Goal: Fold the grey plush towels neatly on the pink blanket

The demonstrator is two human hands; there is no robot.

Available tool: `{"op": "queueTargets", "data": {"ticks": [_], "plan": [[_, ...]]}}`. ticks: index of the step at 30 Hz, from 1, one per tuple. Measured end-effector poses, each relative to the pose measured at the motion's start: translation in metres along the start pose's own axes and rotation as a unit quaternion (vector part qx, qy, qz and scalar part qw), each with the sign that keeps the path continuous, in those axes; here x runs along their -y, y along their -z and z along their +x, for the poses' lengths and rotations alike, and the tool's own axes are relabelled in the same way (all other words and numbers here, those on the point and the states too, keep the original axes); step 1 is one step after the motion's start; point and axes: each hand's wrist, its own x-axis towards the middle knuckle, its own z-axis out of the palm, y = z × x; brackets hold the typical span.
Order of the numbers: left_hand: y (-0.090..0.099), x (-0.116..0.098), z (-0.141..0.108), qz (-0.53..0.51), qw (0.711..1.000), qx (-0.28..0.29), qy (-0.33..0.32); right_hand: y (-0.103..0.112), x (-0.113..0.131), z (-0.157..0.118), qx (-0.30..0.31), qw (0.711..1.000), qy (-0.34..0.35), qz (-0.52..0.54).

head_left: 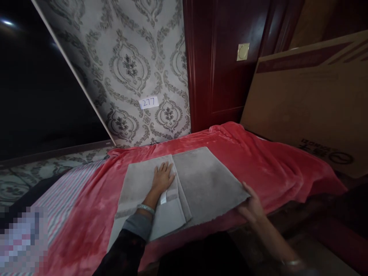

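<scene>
A flat, folded grey fabric piece (211, 184) with stiff-looking panels lies on a red plush blanket (258, 168). Its left part is a lighter stack of layers, with a small white tag (163, 198) near the fold. My left hand (163, 177) rests flat on that lighter part beside the fold, fingers stretched out. At the near right corner, my right hand (251, 203) holds the darker panel's edge, thumb on the edge and fingers partly hidden beneath it. What kind of article the grey piece is, I cannot tell.
A large cardboard box (310, 99) leans at the right. A big black screen (43, 84) stands at the left. Behind are patterned wallpaper with a paper label (148, 102) reading 277 and a dark red door panel (221, 57). Striped cloth (71, 188) shows at left.
</scene>
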Motion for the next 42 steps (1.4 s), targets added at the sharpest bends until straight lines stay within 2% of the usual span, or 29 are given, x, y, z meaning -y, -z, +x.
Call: {"op": "queueTargets", "data": {"ticks": [3,5,8,10,13,15,18,20,21,23,24,26,28,29,32,38,42], "plan": [[-0.001,0.002,0.001,-0.014,1.0,-0.003,0.0,-0.017,-0.014,-0.027,-0.048,0.989,-0.055,0.127],[-0.002,0.004,0.002,-0.022,1.0,-0.005,-0.004,-0.03,-0.018,-0.034,-0.045,0.985,-0.076,0.145],[-0.004,0.006,0.002,-0.048,0.999,0.0,-0.018,-0.046,-0.017,-0.028,-0.048,0.987,-0.088,0.129],[-0.005,0.008,0.001,-0.084,0.996,0.006,-0.031,-0.056,-0.014,-0.019,-0.072,0.985,-0.09,0.131],[-0.009,0.011,0.002,-0.199,0.979,-0.014,-0.04,-0.076,-0.001,-0.012,-0.104,0.983,-0.07,0.138],[-0.01,0.015,0.004,-0.326,0.944,-0.05,-0.017,-0.096,0.012,-0.014,-0.068,0.991,-0.044,0.109],[-0.008,0.026,0.005,-0.463,0.88,-0.1,0.027,-0.135,0.033,-0.025,0.087,0.996,-0.021,-0.028],[-0.005,0.035,0.004,-0.561,0.818,-0.111,0.059,-0.163,0.038,-0.036,0.217,0.964,0.011,-0.153],[-0.002,0.04,0.003,-0.62,0.774,-0.108,0.077,-0.175,0.037,-0.042,0.279,0.936,0.04,-0.21],[0.001,0.049,0.001,-0.714,0.686,-0.087,0.108,-0.193,0.027,-0.055,0.382,0.863,0.098,-0.315],[0.002,0.053,-0.001,-0.736,0.663,-0.074,0.117,-0.199,0.019,-0.061,0.42,0.821,0.127,-0.366],[0.002,0.057,-0.002,-0.753,0.644,-0.059,0.123,-0.202,0.003,-0.073,0.459,0.741,0.18,-0.455],[0.001,0.058,-0.003,-0.756,0.642,-0.061,0.114,-0.197,-0.01,-0.082,0.464,0.686,0.221,-0.515],[0.0,0.057,-0.003,-0.754,0.644,-0.068,0.109,-0.193,-0.014,-0.086,0.462,0.67,0.236,-0.531],[-0.006,0.054,-0.001,-0.725,0.672,-0.097,0.113,-0.18,-0.016,-0.094,0.469,0.644,0.249,-0.551],[-0.015,0.048,0.011,-0.631,0.745,-0.134,0.171,-0.165,-0.008,-0.096,0.435,0.645,0.243,-0.579],[-0.005,0.052,0.021,-0.577,0.781,-0.156,0.181,-0.17,0.003,-0.092,0.427,0.656,0.248,-0.57]]}}
